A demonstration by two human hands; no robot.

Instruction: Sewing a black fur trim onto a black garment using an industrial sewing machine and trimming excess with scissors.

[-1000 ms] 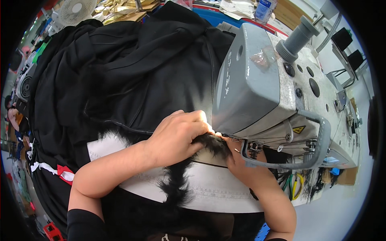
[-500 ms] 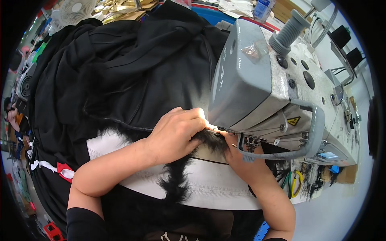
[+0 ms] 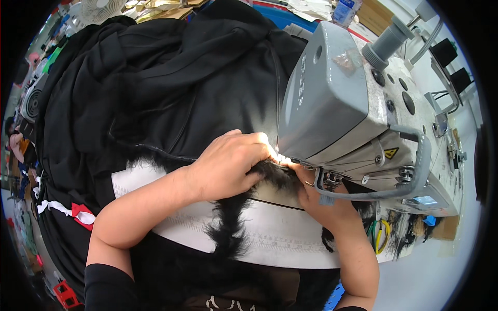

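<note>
A grey and white sewing machine (image 3: 324, 98) stands at the right, its lamp lighting the spot by the needle. My left hand (image 3: 231, 163) is closed on the edge of a black garment (image 3: 228, 111), just left of the needle area. Black fur trim (image 3: 275, 173) runs under its fingers, and a strip of it hangs down over the white bed. My right hand (image 3: 316, 194) is at the needle area, partly behind the machine's grey guard. Its fingertips meet those of my left hand at the fabric edge, pinching it; the exact grip is partly hidden.
The white machine bed (image 3: 290, 238) carries ruler markings. Yellow and green-handled scissors (image 3: 383, 236) lie right of my right forearm, near black fur scraps. A red and white strip (image 3: 82, 215) lies at the left. A fan (image 3: 98, 9) and a plastic bottle (image 3: 345, 11) stand at the back.
The machine sits slightly farther right in the picture. Both hands stay together at the fabric edge, my right hand shifted slightly right and down in view.
</note>
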